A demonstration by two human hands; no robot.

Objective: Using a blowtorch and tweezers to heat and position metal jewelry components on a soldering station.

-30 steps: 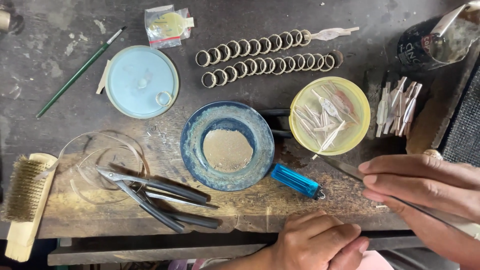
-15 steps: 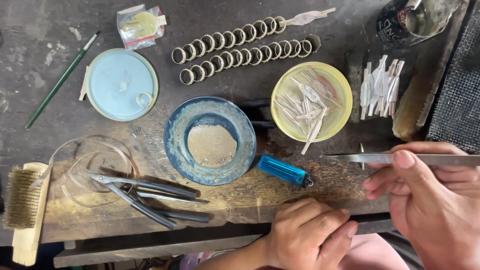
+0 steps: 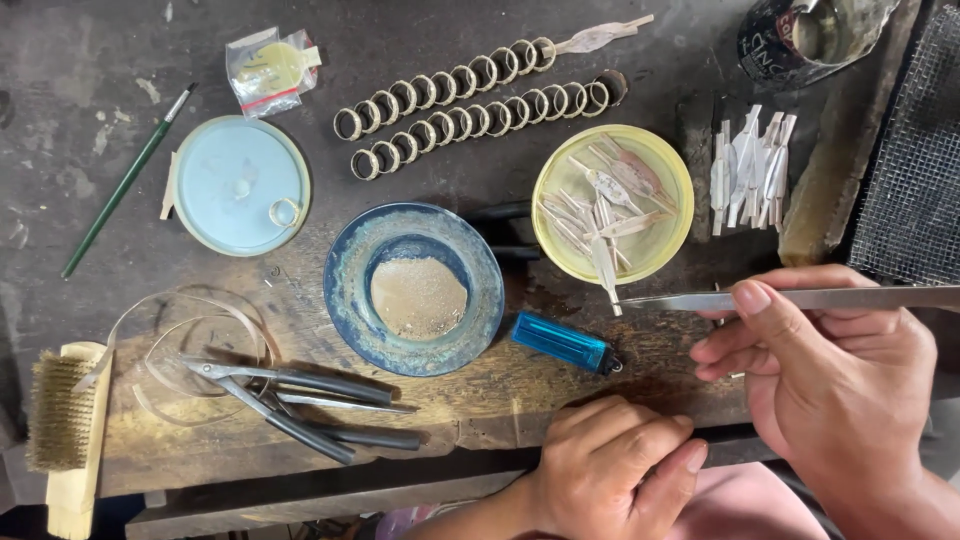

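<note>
My right hand (image 3: 830,370) grips long metal tweezers (image 3: 800,298) that point left. Their tip pinches a thin pale strip (image 3: 605,270) at the near rim of a yellow dish (image 3: 680,190) holding several such strips. My left hand (image 3: 610,465) rests curled on the bench's front edge with nothing visible in it. A blue lighter (image 3: 560,341) lies between both hands and a blue bowl (image 3: 350,300) holding pale powder.
Two rows of metal rings (image 3: 470,95) lie at the back. A light blue lid (image 3: 225,195), green brush (image 3: 125,185), pliers (image 3: 300,400), metal band coils (image 3: 190,340), wire brush (image 3: 60,415), loose strips (image 3: 750,165), wire mesh (image 3: 910,160) and a dark can (image 3: 790,40) surround them.
My right hand has moved left and up, bringing the tweezers' tip to a strip at the yellow dish's rim. My left hand has stayed at the bench edge.
</note>
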